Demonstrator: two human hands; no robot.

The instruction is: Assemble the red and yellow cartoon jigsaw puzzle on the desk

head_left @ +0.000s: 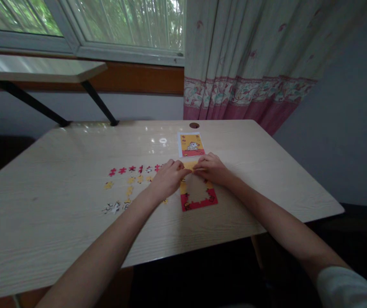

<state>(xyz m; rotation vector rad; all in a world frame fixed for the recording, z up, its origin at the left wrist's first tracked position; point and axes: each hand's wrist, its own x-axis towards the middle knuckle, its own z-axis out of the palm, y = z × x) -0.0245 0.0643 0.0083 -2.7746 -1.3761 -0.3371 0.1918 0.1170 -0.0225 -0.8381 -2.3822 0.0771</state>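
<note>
A jigsaw border (199, 205) lies on the table, red along its near edge and yellow higher up, with bare tabletop inside it. Both of my hands meet at its far, yellow end. My left hand (169, 175) is closed, thumb and fingers pinched at a yellow puzzle piece (189, 164). From the other side my right hand (211, 168) pinches at the same yellow edge, fingertips almost touching the left ones. The fingers partly hide the pieces there. Just beyond lies a reference picture (192, 145) of a white animal on yellow and red.
Left of the border, loose puzzle pieces lie in rows: red pieces (122, 170), yellow pieces (129, 191) and white-and-black pieces (115, 208). My left forearm passes over some. A cable hole (194, 125) is near the table's back edge, and a raised shelf (42, 68) stands at back left.
</note>
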